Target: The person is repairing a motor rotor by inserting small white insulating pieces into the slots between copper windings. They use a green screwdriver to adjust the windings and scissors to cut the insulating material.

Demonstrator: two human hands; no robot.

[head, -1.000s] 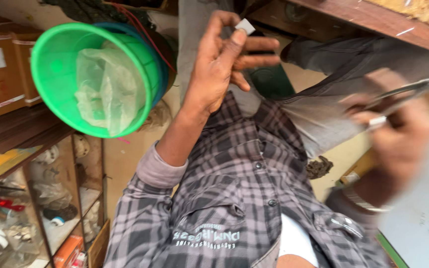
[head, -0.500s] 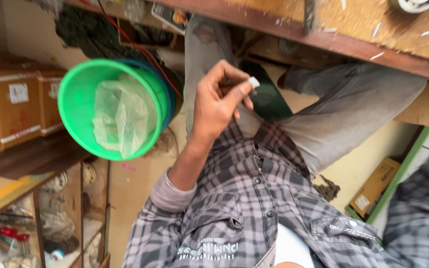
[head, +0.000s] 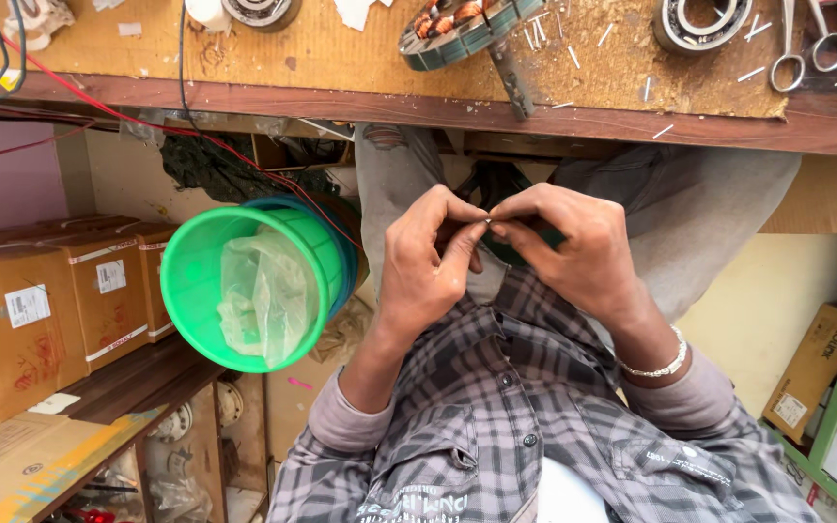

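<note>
Hands (head: 488, 228) pinching small piece (head: 487, 222), workbench edge (head: 573, 121) above

Rough wooden bench top (head: 341, 58), glossy green plastic tub (head: 196, 281) with crinkled clear film, matt cardboard boxes (head: 60, 300).

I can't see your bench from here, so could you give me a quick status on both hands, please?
Left hand and right hand meet fingertip to fingertip, pinching a small pale piece over the lap. Green tub sits apart at left. Nothing between hands.

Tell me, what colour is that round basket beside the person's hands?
Bright green basket, with a clear plastic bag inside; the head view shows it.
</note>
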